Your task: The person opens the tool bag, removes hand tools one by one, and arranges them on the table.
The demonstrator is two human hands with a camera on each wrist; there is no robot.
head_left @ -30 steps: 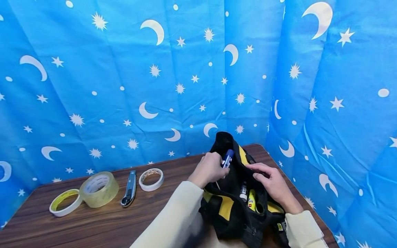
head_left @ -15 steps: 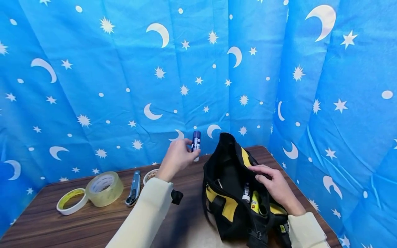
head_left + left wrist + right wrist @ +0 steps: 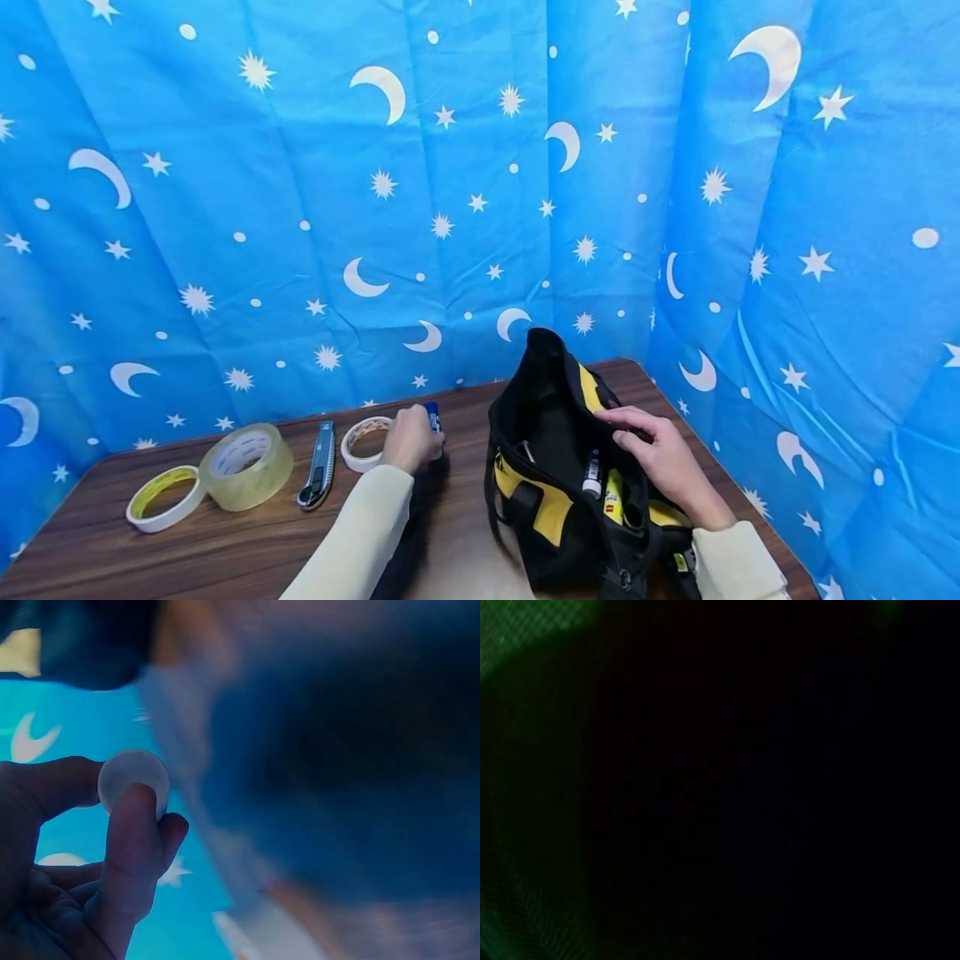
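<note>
In the head view, my left hand (image 3: 411,439) holds a glue stick with a blue cap (image 3: 432,417) low over the table, just right of a white tape roll. The left wrist view shows the white round end of the glue stick (image 3: 124,771) pinched between thumb and fingers. My right hand (image 3: 663,454) grips the right rim of an unzipped black and yellow tool bag (image 3: 555,512). Inside lie a white-ended tube (image 3: 592,475) and a yellow glue tube (image 3: 613,497). Nearly all of the right wrist view is dark.
Left of my left hand, a white tape roll (image 3: 352,457), a blue box cutter (image 3: 320,467), a wide clear tape roll (image 3: 258,487) and a yellow-cored tape roll (image 3: 161,518) line the wooden table (image 3: 247,558). A blue star-patterned curtain (image 3: 465,125) hangs behind and at right.
My left hand has lifted the glue stick out of the bag, carried it left and lowered it to the table beside the white tape roll. My right hand stays on the bag's rim.
</note>
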